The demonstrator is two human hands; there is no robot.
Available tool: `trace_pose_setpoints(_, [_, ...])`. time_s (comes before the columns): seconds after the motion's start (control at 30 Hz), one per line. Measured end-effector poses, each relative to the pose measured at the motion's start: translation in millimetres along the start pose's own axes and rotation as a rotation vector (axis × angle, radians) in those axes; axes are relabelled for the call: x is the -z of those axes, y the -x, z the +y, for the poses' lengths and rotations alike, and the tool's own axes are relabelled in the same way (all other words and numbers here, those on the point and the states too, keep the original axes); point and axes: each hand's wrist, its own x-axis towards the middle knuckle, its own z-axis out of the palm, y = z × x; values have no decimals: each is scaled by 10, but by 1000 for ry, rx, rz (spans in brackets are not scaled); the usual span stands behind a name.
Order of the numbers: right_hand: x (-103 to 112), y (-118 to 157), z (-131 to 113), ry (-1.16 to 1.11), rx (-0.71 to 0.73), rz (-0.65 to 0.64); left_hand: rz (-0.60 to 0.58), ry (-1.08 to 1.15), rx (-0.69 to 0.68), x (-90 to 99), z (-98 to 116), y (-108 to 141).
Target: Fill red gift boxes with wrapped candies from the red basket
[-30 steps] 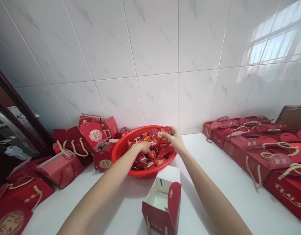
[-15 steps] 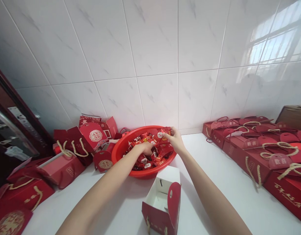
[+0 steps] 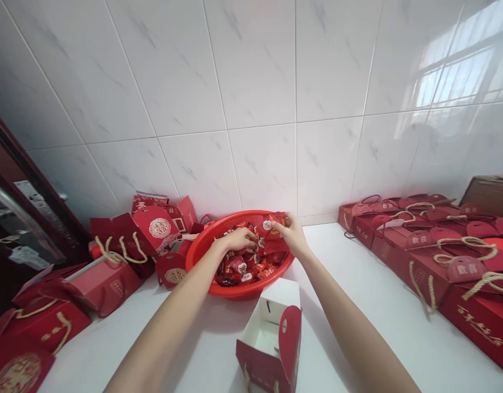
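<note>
A red plastic basket [image 3: 197, 252] stands against the wall, filled with wrapped candies [image 3: 245, 270]. Inside it, my left hand [image 3: 240, 239] has its fingers curled down onto a red-and-white wrapped candy [image 3: 259, 243]; the fingertips are partly hidden. My right hand [image 3: 293, 233] is at the basket's right rim, thumb and fingers closed on a red candy packet [image 3: 273, 225] with a round white label. In front of the basket, nearer me, an open dark red gift box [image 3: 261, 357] shows its white inside, its lid flaps raised.
Several red gift boxes with rope handles [image 3: 99, 281] crowd the left side, some open. Closed red boxes [image 3: 423, 267] stand in rows at the right, a brown carton [image 3: 491, 196] behind them. A tiled wall [image 3: 259, 164] bounds the white tabletop [image 3: 333, 245].
My left hand has come up from deep among the candies and shifted slightly left, so its back and fingers now show. My right hand keeps its hold at the rim.
</note>
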Motion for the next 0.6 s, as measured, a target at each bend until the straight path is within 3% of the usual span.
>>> trace_pose_setpoints(0.13, [2, -8, 3, -26, -12, 44, 205, 330, -67, 101, -72, -17])
trace_pose_setpoints(0.3, [2, -35, 18, -97, -38, 139, 399, 508, -147, 150, -103, -35])
trace_pose_setpoints(0.47, [2, -44, 33, -88, -32, 137, 380, 689, -51, 155, -89, -29])
trace_pose_setpoints(0.6, [4, -31, 23, -83, -20, 127, 354, 782, -59, 163, -62, -8])
